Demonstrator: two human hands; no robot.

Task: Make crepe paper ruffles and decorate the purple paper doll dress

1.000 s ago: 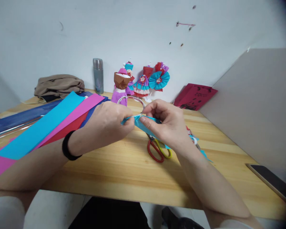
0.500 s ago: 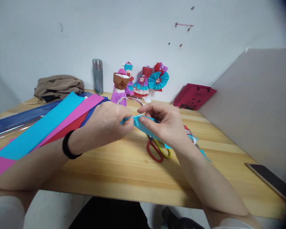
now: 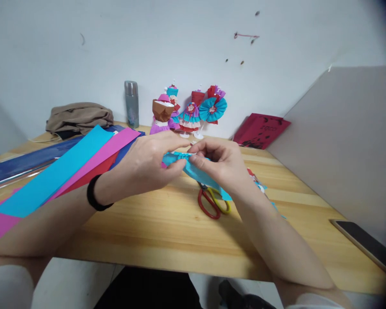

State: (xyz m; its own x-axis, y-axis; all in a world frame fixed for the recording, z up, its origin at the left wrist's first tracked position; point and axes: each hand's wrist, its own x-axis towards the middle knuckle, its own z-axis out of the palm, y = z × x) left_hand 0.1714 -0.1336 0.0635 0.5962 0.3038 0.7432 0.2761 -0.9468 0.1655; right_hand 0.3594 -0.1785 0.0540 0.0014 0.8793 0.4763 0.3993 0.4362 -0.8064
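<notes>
A turquoise paper strip (image 3: 201, 174), gathered in small pleats along its upper edge, is held above the table between my two hands. My right hand (image 3: 220, 165) pinches its pleated edge between thumb and fingers. Around the strip's left end is my left hand (image 3: 151, 161), thumb below and index finger raised above the pleats; its other fingers are hidden behind. The strip's lower end hangs beneath my right hand. Scissors (image 3: 209, 204) with one red and one yellow handle lie on the table below, their blades partly covered by the strip.
Long paper sheets (image 3: 67, 171) in turquoise, pink and red lie at left. Behind stand a flask (image 3: 131, 105) and small paper-dressed figures (image 3: 191, 113). A folded brown cloth (image 3: 79, 118) is back left, a red bag (image 3: 260, 131) back right, a phone (image 3: 366, 244) at right.
My left index finger has lifted off the strip and extended to the right, so more pleats show. The ring seen behind my hands is now mostly hidden.
</notes>
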